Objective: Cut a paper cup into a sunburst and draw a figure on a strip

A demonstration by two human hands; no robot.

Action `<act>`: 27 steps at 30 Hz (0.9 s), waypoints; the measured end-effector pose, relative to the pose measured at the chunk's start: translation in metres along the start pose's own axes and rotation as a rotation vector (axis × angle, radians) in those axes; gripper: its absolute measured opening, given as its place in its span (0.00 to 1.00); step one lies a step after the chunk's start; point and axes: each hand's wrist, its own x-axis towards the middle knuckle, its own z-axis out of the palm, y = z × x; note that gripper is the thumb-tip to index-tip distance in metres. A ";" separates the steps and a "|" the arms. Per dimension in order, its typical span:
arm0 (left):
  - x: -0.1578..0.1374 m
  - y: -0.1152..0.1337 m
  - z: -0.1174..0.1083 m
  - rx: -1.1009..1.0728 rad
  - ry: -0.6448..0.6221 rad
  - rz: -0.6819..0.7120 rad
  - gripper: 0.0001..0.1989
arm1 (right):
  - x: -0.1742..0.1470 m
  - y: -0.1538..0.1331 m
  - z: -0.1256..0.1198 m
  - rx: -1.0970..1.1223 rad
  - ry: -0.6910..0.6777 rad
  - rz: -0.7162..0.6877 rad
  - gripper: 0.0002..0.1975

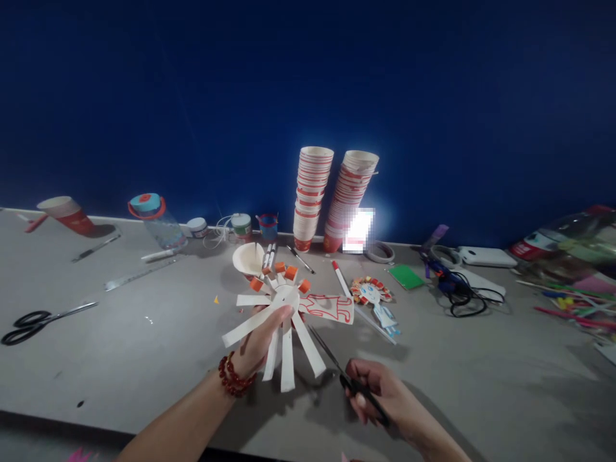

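My left hand (262,337), with a red bead bracelet at the wrist, grips a cut paper cup (285,296) whose strips fan out from its round base. Several strips at the top end in orange curls, while the lower ones hang straight and white. One wider strip on the right bears a red drawn figure. In my right hand (378,388) is a pair of black-handled scissors (332,353), pointing up and left toward the cup's lower right strips. Farther right on the table lies a finished-looking paper figure (373,295) with a curled rim and a blue drawn dress.
Two tall stacks of paper cups (312,192) stand by the blue wall. Other scissors (48,319), a water bottle (158,224) and a ruler (139,274) lie or stand left. Rightward are a green pad (406,276), tangled black cable (459,292) and tape rolls (380,252).
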 end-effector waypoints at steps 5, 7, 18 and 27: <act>0.000 0.002 0.001 -0.008 0.026 0.032 0.14 | 0.014 -0.013 0.000 0.024 -0.016 -0.060 0.33; 0.001 -0.001 0.001 -0.046 0.034 0.010 0.13 | 0.019 -0.013 0.000 0.019 -0.011 -0.062 0.34; 0.004 -0.006 0.000 0.067 0.038 0.031 0.13 | 0.033 0.005 0.000 0.057 0.006 -0.067 0.34; 0.000 0.000 0.001 0.100 0.012 -0.015 0.14 | 0.032 0.005 -0.004 0.014 -0.010 -0.079 0.32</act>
